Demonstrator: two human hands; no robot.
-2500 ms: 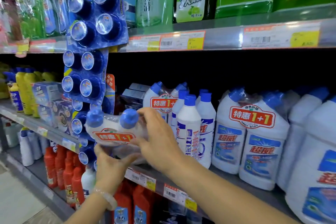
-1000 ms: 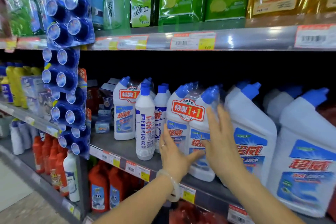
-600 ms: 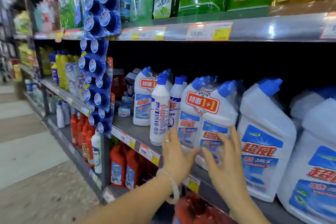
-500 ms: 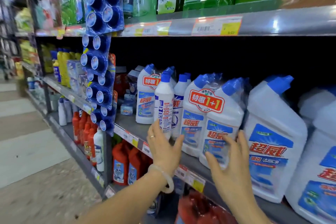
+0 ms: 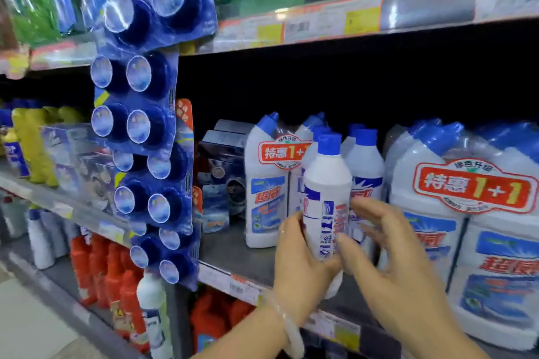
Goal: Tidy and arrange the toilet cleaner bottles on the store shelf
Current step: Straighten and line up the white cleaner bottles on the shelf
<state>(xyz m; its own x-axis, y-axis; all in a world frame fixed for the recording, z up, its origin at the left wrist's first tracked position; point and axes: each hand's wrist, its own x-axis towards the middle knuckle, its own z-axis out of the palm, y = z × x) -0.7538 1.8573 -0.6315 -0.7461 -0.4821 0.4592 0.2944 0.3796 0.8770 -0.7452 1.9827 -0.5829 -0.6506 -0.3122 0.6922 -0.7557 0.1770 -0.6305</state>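
A slim white cleaner bottle (image 5: 326, 192) with a blue cap stands upright at the front of the middle shelf (image 5: 233, 253). My left hand (image 5: 300, 265) wraps around its lower part from the left. My right hand (image 5: 388, 256) hovers on its right side, fingers spread, thumb touching the bottle's lower edge. Behind it stand more slim bottles (image 5: 366, 172). A wrapped twin pack (image 5: 269, 183) with a red 1+1 sticker stands to the left. A larger twin pack (image 5: 466, 230) stands to the right.
A hanging strip of blue toilet-block packs (image 5: 145, 125) covers the shelf post at left. Dark boxes (image 5: 224, 154) sit behind it. Orange bottles (image 5: 99, 274) fill the shelf below; yellow bottles (image 5: 32, 146) stand far left. Green refill pouches line the top shelf (image 5: 335, 14).
My hands left the large twin pack and moved left. My left hand has closed around the slim bottle, and my right hand has come up beside it. The view shifted closer and left.
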